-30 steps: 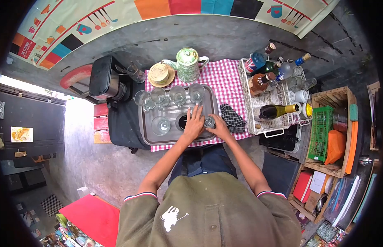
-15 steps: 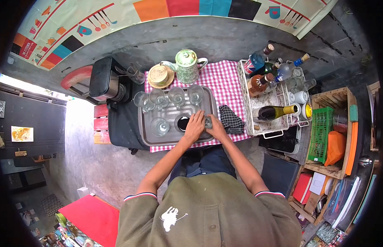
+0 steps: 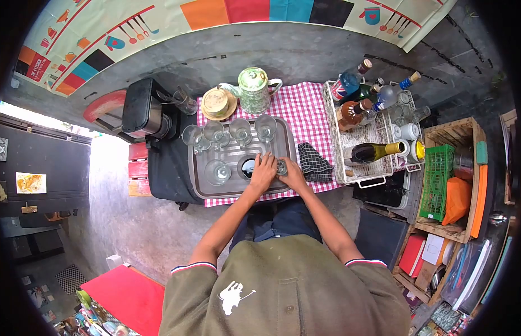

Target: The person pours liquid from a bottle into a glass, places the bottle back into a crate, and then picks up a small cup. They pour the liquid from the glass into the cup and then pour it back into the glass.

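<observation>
On the grey-brown tray (image 3: 202, 179), a round cup of dark liquid (image 3: 247, 169) shows beside my left hand (image 3: 264, 173). Bent fingers of that hand close around its right side and hide that part. My right hand (image 3: 293, 176), just to the right, pinches a small clear glass (image 3: 281, 167) between thumb and fingers; both hands nearly touch. Left of the dark cup stands a clear glass cup (image 3: 218, 172) with nothing visible inside. Several clear glass mugs line the tray's far side, among them a mug (image 3: 240, 131) in the middle.
A green teapot (image 3: 254, 92) and a stack of saucers (image 3: 216, 103) stand behind the tray. Right of it lie a dark checked cloth (image 3: 315, 163) and a white wire rack (image 3: 350, 172) of bottles. A black coffee machine (image 3: 142, 109) stands at left.
A bright patch now shows on the dark liquid, which looked plain black before. Both hands have shifted slightly left and toward the body, the small glass with them.
</observation>
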`<state>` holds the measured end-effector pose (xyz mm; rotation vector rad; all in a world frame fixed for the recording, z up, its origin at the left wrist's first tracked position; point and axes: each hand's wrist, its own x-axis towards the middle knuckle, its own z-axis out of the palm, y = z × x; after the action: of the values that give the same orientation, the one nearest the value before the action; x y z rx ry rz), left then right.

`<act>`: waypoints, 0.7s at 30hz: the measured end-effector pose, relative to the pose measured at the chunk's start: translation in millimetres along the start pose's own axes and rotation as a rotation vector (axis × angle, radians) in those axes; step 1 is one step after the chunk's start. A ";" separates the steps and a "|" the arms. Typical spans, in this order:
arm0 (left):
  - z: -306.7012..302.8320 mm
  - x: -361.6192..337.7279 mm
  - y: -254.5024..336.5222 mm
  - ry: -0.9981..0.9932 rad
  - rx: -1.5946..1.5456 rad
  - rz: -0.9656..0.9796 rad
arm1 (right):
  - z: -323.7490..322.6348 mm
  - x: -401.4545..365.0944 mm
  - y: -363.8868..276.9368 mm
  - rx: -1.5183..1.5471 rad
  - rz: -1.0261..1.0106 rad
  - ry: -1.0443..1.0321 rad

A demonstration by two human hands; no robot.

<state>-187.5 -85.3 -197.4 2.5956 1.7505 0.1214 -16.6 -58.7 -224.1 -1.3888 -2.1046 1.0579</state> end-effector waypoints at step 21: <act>-46.3 -115.9 19.3 -0.018 -0.983 -0.242 | -43.9 -112.4 -19.3 0.389 0.286 -0.066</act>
<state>-216.0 -201.6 -157.1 1.6622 1.4304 0.7306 49.4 -148.3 -173.4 -1.4937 -1.6503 1.5482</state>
